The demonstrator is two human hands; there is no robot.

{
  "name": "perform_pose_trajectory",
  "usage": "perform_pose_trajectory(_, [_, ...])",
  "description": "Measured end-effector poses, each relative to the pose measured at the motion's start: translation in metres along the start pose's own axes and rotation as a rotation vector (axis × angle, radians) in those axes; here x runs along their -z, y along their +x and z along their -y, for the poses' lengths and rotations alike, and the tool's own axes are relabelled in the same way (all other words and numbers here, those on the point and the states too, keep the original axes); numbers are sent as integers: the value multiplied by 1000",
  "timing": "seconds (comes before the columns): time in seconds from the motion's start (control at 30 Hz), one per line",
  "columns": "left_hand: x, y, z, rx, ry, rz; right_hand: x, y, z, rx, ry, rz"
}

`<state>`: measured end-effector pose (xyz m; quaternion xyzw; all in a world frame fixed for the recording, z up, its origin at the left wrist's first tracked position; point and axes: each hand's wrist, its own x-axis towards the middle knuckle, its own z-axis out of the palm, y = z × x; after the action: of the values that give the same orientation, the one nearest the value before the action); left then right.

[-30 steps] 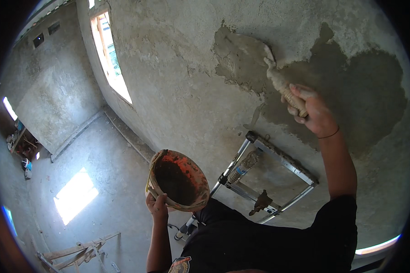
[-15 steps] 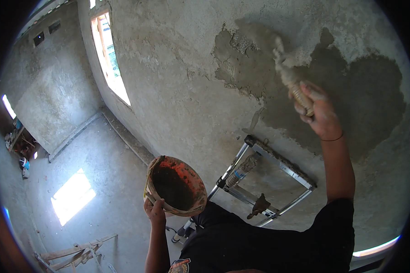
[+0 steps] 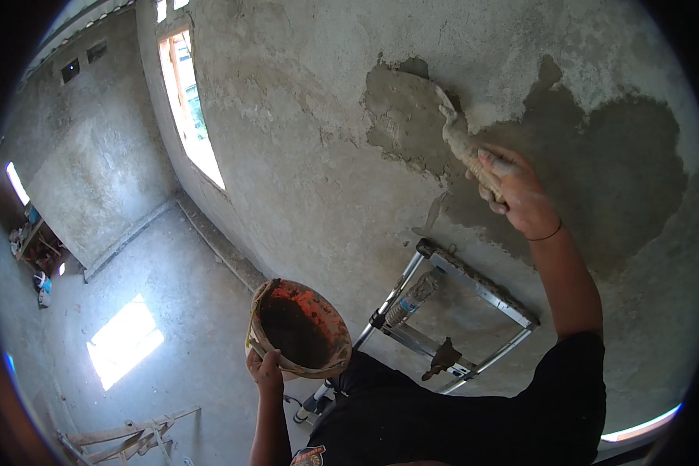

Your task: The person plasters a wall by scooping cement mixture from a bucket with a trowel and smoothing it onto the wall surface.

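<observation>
My right hand (image 3: 512,190) is wrapped round the grip of a mortar-crusted trowel (image 3: 462,144). The trowel's blade lies against the wall, over the left part of a dark, wet patch of mortar (image 3: 590,179). Lower down, my left hand (image 3: 266,370) grips the rim of a bucket (image 3: 335,330) with an orange-red inside. Grey mortar (image 3: 291,330) covers the bucket's bottom, and the bucket is tilted so its mouth faces up toward me.
Below the patch, an aluminium ladder (image 3: 493,291) stands against the wall, with a dirty plastic bottle (image 3: 415,299) and a brown scrap (image 3: 443,359) on it. A window opening (image 3: 182,101) is at left. Wooden trestle pieces (image 3: 132,435) stand on the floor, lower left.
My right hand and the trowel have moved left and slightly down across the wall, and the mortar there looks smoother. The bucket in my left hand sits slightly lower in view.
</observation>
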<state>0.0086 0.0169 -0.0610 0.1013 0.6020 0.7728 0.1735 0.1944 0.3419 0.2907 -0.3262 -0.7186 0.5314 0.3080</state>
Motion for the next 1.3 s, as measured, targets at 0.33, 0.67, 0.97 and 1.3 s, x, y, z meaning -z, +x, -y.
perform_pose_trajectory(0.33, [10,2,3,26,43,1,-2,-3,29,163,-2,-26])
perform_pose_trajectory(0.67, [5,-3,0,-5,-12,-24,-21,37,-32,-205,244,220])
perform_pose_trajectory(0.97, [7,0,1,-31,21,-68,2,53,-20,-206,350,245])
perform_pose_trajectory(1.3, [5,-2,-1,-29,34,-104,-8,12,17,87,98,103])
